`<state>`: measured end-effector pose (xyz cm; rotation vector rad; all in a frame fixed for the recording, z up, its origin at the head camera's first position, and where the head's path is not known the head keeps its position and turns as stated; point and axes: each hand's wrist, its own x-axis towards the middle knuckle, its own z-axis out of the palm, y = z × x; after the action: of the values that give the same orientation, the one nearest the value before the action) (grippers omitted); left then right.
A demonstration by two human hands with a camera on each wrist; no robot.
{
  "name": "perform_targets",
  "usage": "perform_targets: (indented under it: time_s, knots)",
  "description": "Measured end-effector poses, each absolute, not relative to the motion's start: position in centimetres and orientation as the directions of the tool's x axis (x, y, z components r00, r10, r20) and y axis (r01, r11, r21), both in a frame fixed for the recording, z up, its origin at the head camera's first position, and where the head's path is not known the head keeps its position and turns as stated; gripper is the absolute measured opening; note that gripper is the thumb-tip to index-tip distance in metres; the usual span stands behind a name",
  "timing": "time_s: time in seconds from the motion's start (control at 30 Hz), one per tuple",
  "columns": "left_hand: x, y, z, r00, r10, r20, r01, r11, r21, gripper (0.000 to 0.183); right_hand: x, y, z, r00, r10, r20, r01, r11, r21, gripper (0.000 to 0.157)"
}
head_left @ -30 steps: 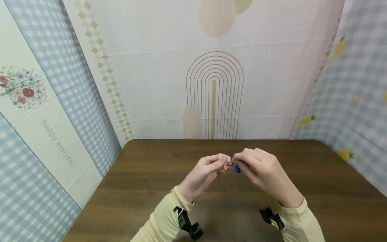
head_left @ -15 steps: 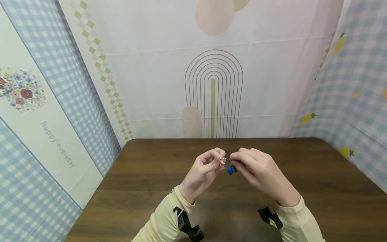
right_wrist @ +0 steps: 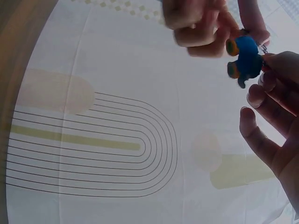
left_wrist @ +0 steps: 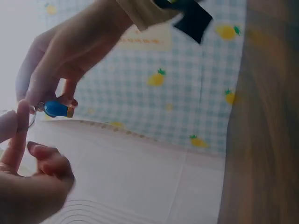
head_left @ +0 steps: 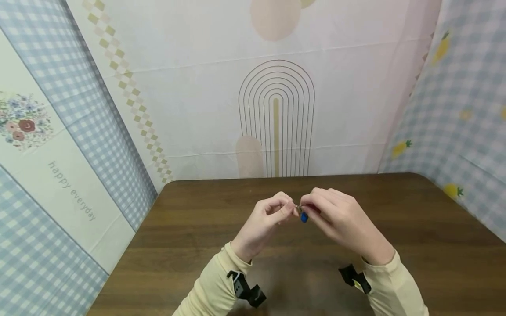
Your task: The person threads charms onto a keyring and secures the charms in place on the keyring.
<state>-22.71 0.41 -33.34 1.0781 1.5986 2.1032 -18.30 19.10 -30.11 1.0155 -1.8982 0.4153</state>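
Observation:
A small keychain hangs between both hands, above the wooden table. Its blue charm [head_left: 304,217] looks like a little animal figure; in the right wrist view the blue figure [right_wrist: 248,56] shows orange feet and a trunk-like tip. My left hand [head_left: 261,228] pinches the metal split ring [left_wrist: 32,117] between thumb and forefinger. From the other side, my right hand [head_left: 341,219] pinches the keychain's metal part just above the charm, its fingertips covering much of that part. The other fingers of my right hand [right_wrist: 273,112] are bent loosely below the charm.
A brown wooden table [head_left: 197,228] lies under the hands. Behind it hangs a white patterned cloth [head_left: 189,109], with blue checked cloth [head_left: 446,131] on the right and more on the left. Black wrist cameras [head_left: 249,289] sit on the sleeves.
The blue charm swung into fuller view half a second ago and now hangs partly behind the right fingertips. Both hands stay close together, with small finger shifts at the ring. The head view tilts slightly.

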Motion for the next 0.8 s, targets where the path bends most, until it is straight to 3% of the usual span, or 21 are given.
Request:
perform_targets:
  time_s: [0.1, 0.4, 0.8]
  knots:
    - [-22.68, 0.30, -33.24, -0.693, 0.614, 0.378, 0.137, -0.402, 0.905, 0.017, -18.34, 19.09, -30.17, -0.255, -0.487, 0.835, -0.788, 0.605, 0.112, 0.027]
    - [-22.36, 0.32, -33.05, -0.761, 0.557, 0.332, 0.051, -0.460, 0.886, 0.016, -18.39, 19.03, -30.48, -0.295, -0.483, 0.824, -0.788, 0.611, 0.076, 0.029]
    - [-22.02, -0.10, -32.66, -0.753, 0.551, 0.360, 0.030, -0.518, 0.855, 0.005, -18.75, 18.84, -30.69, -0.376, -0.445, 0.813, -0.823, 0.563, -0.074, 0.026]
